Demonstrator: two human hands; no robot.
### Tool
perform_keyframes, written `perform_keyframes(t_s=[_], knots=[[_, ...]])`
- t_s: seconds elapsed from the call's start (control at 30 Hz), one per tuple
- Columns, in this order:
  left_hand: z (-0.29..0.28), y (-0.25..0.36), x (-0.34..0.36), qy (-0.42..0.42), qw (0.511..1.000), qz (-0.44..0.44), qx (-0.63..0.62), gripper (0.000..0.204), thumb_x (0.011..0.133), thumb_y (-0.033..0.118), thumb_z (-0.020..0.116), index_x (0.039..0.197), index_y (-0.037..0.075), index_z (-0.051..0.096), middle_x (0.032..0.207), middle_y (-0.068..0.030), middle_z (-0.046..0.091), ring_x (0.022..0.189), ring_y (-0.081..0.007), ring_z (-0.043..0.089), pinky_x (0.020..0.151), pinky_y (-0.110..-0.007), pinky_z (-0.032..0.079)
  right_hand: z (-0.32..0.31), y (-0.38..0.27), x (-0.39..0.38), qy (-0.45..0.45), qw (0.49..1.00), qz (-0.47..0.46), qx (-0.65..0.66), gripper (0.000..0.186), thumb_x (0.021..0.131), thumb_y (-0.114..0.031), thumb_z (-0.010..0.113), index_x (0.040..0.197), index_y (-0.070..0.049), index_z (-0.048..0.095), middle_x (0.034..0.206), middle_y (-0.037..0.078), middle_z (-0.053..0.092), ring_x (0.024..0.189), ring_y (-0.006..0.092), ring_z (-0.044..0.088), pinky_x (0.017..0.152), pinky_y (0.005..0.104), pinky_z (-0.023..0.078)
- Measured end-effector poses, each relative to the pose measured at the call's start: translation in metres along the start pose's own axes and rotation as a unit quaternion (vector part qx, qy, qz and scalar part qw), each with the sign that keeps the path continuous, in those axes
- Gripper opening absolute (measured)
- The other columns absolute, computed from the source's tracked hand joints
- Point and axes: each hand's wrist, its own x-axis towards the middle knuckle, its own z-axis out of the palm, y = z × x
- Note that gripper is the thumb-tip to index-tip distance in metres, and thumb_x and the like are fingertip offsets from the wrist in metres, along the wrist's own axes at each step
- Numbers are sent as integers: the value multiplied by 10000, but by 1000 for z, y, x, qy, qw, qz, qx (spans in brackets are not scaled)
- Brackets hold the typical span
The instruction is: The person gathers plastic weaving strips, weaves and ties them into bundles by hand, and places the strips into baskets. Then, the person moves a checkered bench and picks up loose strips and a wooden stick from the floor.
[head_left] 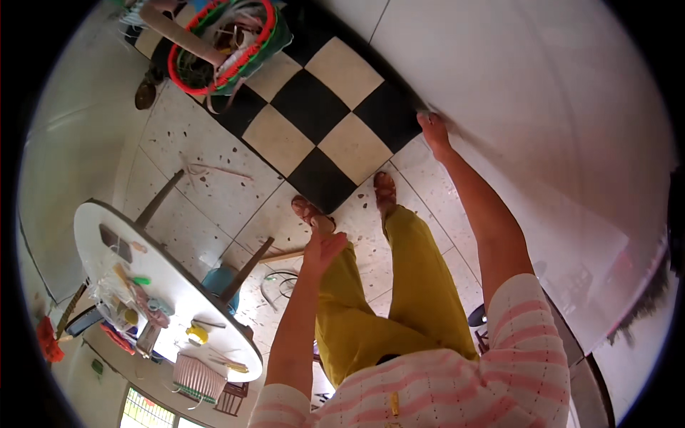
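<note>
My left hand (pixel 325 250) hangs in front of my left leg, its fingers stretched out and nothing in it. Farther out to the right, my right hand (pixel 434 132) is closed at the right corner of a black and beige checkered mat (pixel 312 105). Its fingertips are small and partly hidden there, close to the white wall. The mat's near corner comes down by my left shoe (pixel 308 210). On the mat's far left part stands a basket (pixel 270 39) with a red and green rim and mixed things inside.
A white oval table (pixel 100 214) at the left bears a yellow tape measure (pixel 197 334), a plastic bag and small items. Under it is a blue bucket (pixel 220 279). A pink woven basket (pixel 200 376) stands beyond. Scraps and strips (pixel 217 171) litter the tiled floor. A white wall (pixel 542 143) runs along the right.
</note>
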Motion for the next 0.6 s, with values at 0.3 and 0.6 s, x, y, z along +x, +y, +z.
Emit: perform_keyframes(t_s=[0.3,0.6], knots=[[36,26,92,-138,951,99,-259,600,833,440,519,1283,60,404,1348,-141,386,1257,-342,343,1053,-535,240,52,8,29,117,950,-2,289,504,827,-445,567,721,48,591,696,42,527,705,122,442,684,280,399],[42,32,108,33,961,-1,-275,449,810,345,509,1177,88,523,1241,-121,498,1162,-325,437,996,-543,320,53,30,30,164,961,48,217,391,809,-291,497,765,89,578,684,124,559,698,167,468,677,335,400]])
